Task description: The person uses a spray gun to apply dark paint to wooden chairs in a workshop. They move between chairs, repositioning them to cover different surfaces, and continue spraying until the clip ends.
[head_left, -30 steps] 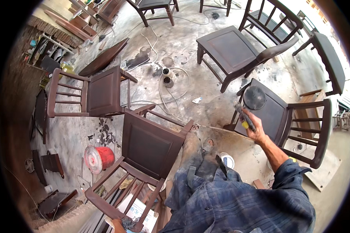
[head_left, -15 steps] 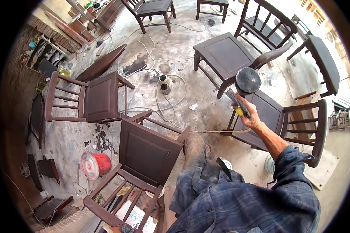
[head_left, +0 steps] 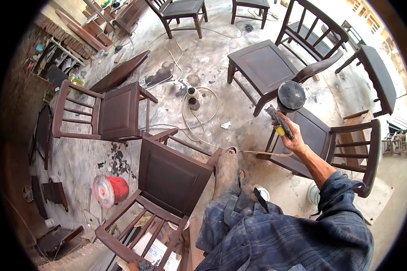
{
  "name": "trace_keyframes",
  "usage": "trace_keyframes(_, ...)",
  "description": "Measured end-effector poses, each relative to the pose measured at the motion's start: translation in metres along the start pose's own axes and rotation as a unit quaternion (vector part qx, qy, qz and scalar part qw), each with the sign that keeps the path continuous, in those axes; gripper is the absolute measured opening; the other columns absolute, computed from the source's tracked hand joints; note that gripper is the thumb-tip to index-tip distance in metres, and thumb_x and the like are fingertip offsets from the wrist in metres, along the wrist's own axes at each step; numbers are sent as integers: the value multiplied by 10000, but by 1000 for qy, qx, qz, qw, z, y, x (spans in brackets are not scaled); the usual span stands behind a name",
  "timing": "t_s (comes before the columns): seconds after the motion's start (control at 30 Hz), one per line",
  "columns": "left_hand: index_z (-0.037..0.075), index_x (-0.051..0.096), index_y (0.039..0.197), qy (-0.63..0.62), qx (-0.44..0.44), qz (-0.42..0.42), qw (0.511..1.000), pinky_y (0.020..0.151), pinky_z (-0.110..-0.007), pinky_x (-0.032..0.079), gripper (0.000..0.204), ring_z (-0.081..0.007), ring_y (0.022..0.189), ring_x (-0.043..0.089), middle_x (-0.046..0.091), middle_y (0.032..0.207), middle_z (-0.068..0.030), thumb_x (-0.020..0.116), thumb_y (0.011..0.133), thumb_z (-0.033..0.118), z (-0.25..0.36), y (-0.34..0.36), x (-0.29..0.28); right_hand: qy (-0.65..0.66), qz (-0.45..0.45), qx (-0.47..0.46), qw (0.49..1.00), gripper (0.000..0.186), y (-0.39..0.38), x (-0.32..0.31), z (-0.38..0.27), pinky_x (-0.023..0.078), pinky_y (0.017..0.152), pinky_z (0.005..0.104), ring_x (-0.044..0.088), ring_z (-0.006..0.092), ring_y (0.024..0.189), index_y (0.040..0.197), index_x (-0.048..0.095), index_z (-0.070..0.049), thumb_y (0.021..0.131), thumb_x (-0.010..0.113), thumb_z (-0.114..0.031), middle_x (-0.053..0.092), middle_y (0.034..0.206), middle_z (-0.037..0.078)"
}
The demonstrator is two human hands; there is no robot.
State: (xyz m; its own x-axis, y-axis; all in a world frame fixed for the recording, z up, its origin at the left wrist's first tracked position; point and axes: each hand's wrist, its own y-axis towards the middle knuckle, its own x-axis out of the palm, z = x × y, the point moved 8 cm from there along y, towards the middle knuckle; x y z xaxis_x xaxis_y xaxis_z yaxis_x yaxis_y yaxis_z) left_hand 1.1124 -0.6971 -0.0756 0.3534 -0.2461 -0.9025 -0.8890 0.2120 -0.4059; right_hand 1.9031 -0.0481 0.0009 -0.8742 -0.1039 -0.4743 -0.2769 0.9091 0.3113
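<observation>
Right hand [head_left: 295,137] has a firm grip on the air sander [head_left: 288,100], held up over the dark chair [head_left: 319,135]. Left hand's out of sight. Chairs all look stained; sanding not started here.

Six dark wooden chairs in view: one [head_left: 167,180] in front, one [head_left: 108,113] to the left, one [head_left: 276,67] ahead, one [head_left: 334,144] under the right hand, two at the top [head_left: 181,9] [head_left: 251,3]; one dark bench [head_left: 377,77] at the right; one sander [head_left: 287,101]; one red reel [head_left: 111,190]; two small cans [head_left: 192,97] on the floor; two white buckets [head_left: 313,193] [head_left: 261,193]; one hand [head_left: 291,135] showing.
</observation>
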Motion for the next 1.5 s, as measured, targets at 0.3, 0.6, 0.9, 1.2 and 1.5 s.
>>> trace_keyframes(0.3,-20,585,1308,-22,4,-8,1000,982,-439,485,523,-365,1206,606,644,1279,-219,674,900,295,-8,6,15,28,37,-56,997,468,28,-26,-30,541,833,315,696,204,900,1392,504,50,933,561,-23,704,1029,158)
trace_keyframes(0.6,-6,594,1308,-55,26,6,998,968,-453,493,525,-386,1185,607,635,1280,-237,663,902,320,12,2,10,155,91,7,984,514,86,-78,-141,473,624,239,642,152,863,1482,377,21,1034,513,-191,665,1071,154)
trace_keyframes(0.9,0,539,1352,2,66,-29,997,1007,-470,446,582,-401,1213,554,572,1330,-250,658,911,362,181,-100,-81,188,186,28,964,827,110,-149,-187,343,399,165,491,54,585,1577,184,-90,988,551,-538,604,1078,110)
trace_keyframes(1.2,1,710,1132,432,164,-246,852,957,-454,517,467,-378,1135,641,680,1176,-237,667,856,375,269,-85,-69,187,300,98,930,893,60,-218,-188,375,383,181,573,130,758,1579,188,-109,935,584,-585,575,1055,134)
trace_keyframes(1.5,-33,705,914,13,523,-311,794,775,-488,516,343,-405,867,680,680,943,-292,584,901,288,699,-202,123,173,340,261,887,1093,-7,-211,-184,437,417,206,619,182,770,1558,205,-100,797,672,-731,567,961,126)
